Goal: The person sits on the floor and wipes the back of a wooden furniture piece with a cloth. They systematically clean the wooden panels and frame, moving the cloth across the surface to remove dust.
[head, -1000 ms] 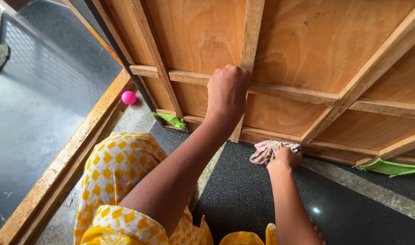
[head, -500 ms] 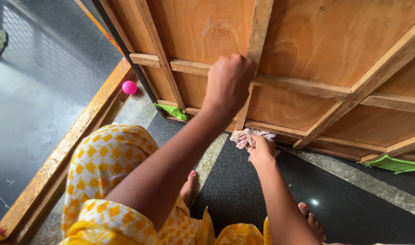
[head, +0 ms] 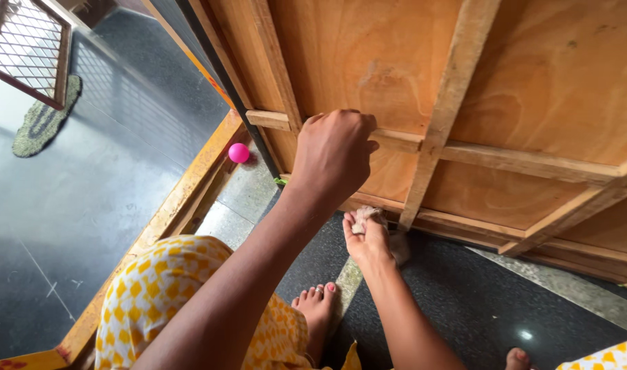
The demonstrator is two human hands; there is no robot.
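Observation:
A large plywood panel (head: 533,82) framed with wooden battens stands upright on the dark speckled floor (head: 464,301). My left hand (head: 334,154) is closed over a horizontal batten (head: 395,140), just left of a vertical batten (head: 443,109). My right hand (head: 367,241) holds a crumpled pale pink cloth (head: 360,218). It presses the cloth at the foot of the panel, against the bottom rail (head: 457,223) near the base of the vertical batten. Part of the cloth is hidden behind my fingers.
A pink ball (head: 238,153) lies by the panel's left edge, next to an orange wooden threshold (head: 169,212). Beyond it are a glossy black floor, a doormat (head: 46,120) and a metal grille (head: 25,48). My bare foot (head: 318,301) and yellow patterned garment (head: 162,294) are below.
My right hand has carried the cloth leftward along the bottom rail. My left hand has shifted left along the horizontal batten, away from the vertical one. The view has moved closer and leftward.

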